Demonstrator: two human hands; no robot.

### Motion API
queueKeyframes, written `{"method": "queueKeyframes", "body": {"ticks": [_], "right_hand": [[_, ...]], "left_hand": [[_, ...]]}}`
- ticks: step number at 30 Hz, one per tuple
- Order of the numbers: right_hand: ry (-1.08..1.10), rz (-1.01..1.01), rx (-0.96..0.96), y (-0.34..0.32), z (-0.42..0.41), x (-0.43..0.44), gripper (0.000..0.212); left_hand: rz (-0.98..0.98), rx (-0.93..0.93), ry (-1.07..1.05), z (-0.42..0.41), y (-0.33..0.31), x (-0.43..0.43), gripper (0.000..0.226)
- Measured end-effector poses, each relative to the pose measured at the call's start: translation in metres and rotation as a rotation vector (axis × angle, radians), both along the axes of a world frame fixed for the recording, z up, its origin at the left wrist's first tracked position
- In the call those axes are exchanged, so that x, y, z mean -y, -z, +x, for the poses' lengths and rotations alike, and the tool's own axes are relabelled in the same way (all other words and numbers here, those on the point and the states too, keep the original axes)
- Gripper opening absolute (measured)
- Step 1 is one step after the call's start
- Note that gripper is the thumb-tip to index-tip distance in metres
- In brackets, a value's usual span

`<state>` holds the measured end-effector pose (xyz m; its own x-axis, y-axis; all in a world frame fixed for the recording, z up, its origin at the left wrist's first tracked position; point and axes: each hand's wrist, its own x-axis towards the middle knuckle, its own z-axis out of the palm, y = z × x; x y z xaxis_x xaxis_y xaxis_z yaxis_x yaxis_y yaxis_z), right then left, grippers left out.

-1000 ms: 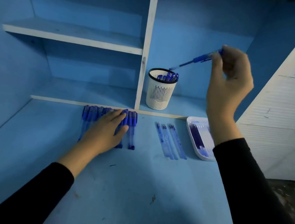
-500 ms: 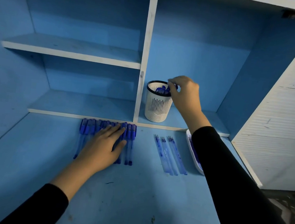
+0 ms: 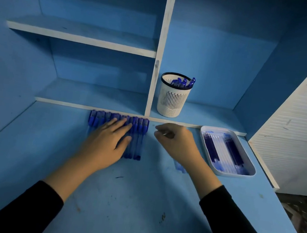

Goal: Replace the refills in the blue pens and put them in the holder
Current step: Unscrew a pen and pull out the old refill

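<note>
A row of several blue pens (image 3: 137, 133) lies on the desk against the low shelf edge. My left hand (image 3: 106, 145) rests flat on the left and middle part of that row, fingers straight. My right hand (image 3: 176, 142) hovers just right of the row's last pen, fingers loosely curled, with nothing in it. The white slotted holder (image 3: 172, 101) stands on the low shelf behind, with several blue pens (image 3: 184, 82) sticking out of it. A few loose refills (image 3: 180, 167) lie on the desk, mostly hidden under my right wrist.
A white tray (image 3: 250, 173) with several refills sits at the right of the desk. A white divider (image 3: 158, 59) rises left of the holder. A white panel (image 3: 302, 125) closes the right side. The desk's right edge drops to a dark floor.
My right hand has left a pen in the holder and has come down to the desk beside the pen row. My left hand has stayed on the pens.
</note>
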<state>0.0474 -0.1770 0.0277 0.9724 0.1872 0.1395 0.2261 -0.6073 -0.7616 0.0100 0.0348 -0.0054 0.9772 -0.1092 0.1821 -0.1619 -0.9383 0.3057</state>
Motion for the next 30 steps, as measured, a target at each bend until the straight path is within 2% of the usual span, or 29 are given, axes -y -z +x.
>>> {"method": "queueKeyframes", "body": {"ticks": [2,9,15,23,26,30], "right_hand": [[-0.033,-0.010,-0.022,0.009,-0.005,-0.009,0.022],[-0.084,-0.078,-0.022,0.020,-0.006,-0.028,0.023],[-0.057,-0.047,-0.121,0.019,-0.001,-0.025,0.021],[0.014,-0.105,-0.172,0.009,-0.006,-0.019,0.022],[0.068,0.028,-0.254,0.006,-0.010,-0.010,0.022],[0.100,0.419,-0.384,0.005,-0.021,0.001,0.021]], "left_hand": [[0.020,0.024,0.022,-0.007,0.007,-0.006,0.080],[-0.006,0.037,0.065,-0.014,0.018,-0.011,0.076],[-0.028,0.005,0.044,-0.013,0.018,-0.010,0.078],[0.082,0.054,0.029,-0.015,0.014,-0.009,0.072],[0.095,0.049,0.019,-0.017,0.009,-0.008,0.073],[0.023,0.081,0.023,-0.018,0.004,-0.004,0.067]]}}
